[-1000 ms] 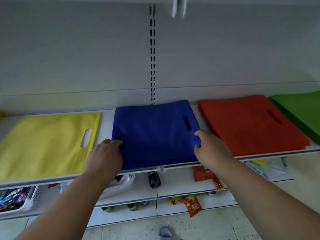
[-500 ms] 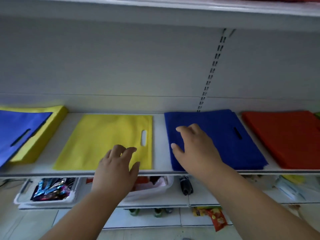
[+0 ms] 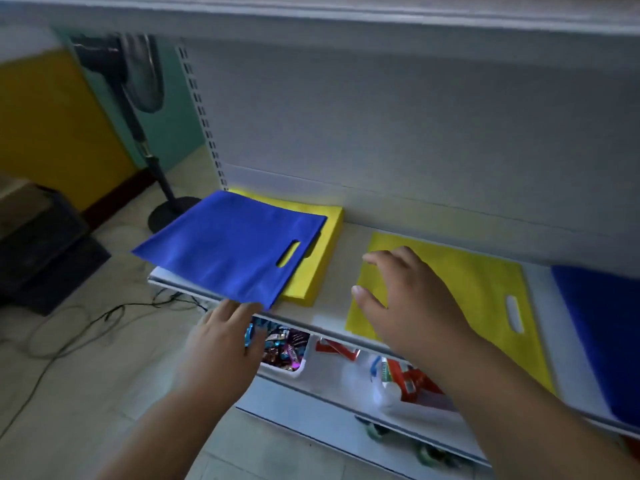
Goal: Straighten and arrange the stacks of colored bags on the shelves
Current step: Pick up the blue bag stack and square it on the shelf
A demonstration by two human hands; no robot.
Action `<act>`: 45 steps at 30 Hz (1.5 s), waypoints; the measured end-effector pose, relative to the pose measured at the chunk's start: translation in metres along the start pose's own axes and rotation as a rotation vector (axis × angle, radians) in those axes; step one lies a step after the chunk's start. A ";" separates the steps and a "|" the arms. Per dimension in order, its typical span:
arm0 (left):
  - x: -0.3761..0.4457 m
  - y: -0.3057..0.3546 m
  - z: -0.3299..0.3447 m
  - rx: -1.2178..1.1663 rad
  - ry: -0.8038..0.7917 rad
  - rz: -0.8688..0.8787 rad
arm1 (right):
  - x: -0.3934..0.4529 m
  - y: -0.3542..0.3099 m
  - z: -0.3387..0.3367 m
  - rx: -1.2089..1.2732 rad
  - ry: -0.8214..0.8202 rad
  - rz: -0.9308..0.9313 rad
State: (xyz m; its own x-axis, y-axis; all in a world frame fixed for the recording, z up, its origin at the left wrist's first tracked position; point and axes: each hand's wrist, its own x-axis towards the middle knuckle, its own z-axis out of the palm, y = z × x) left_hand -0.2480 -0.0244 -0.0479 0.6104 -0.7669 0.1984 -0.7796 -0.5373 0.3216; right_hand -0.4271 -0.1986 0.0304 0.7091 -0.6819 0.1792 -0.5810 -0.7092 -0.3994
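Observation:
A blue bag point(image 3: 230, 251) lies crooked on a yellow stack point(image 3: 320, 251) at the shelf's left end, its corner jutting past the shelf point(image 3: 332, 306) edge. My left hand point(image 3: 221, 344) reaches up under the blue bag's front corner, fingers extended and holding nothing. A single yellow bag point(image 3: 464, 289) lies flat in the middle of the shelf. My right hand point(image 3: 405, 299) hovers over its left part with fingers spread. A blue stack point(image 3: 602, 334) shows at the right edge.
A lower shelf holds a white basket of wrapped sweets point(image 3: 284, 348) and a clear tub of packets point(image 3: 408, 382). A standing fan point(image 3: 142, 84) and loose cables point(image 3: 104, 317) are on the floor to the left, beside a dark crate point(image 3: 38, 244).
My view has swung left along the shelf. Both hands left the blue stack; the left now reaches to the crooked blue bag, the right has moved over the single yellow bag.

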 end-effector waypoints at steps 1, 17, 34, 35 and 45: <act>0.002 -0.014 -0.003 -0.020 0.022 -0.021 | 0.011 -0.010 0.006 0.003 0.000 -0.012; 0.127 -0.256 -0.048 -0.036 -0.070 0.079 | 0.081 -0.148 0.127 -0.156 0.120 0.390; 0.188 -0.281 -0.071 -0.577 -0.589 -0.167 | 0.089 -0.163 0.152 0.521 -0.012 0.755; 0.185 -0.283 -0.070 -0.580 -0.569 -0.144 | 0.089 -0.162 0.149 0.498 0.003 0.705; 0.133 -0.215 -0.066 -0.648 -0.235 -0.060 | 0.020 -0.144 0.098 0.179 0.408 0.564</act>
State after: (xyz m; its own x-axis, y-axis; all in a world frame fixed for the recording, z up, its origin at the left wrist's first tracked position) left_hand 0.0098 0.0122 -0.0291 0.5465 -0.8372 -0.0190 -0.4597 -0.3189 0.8288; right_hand -0.2904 -0.0922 0.0036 0.0939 -0.9732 0.2100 -0.7157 -0.2126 -0.6653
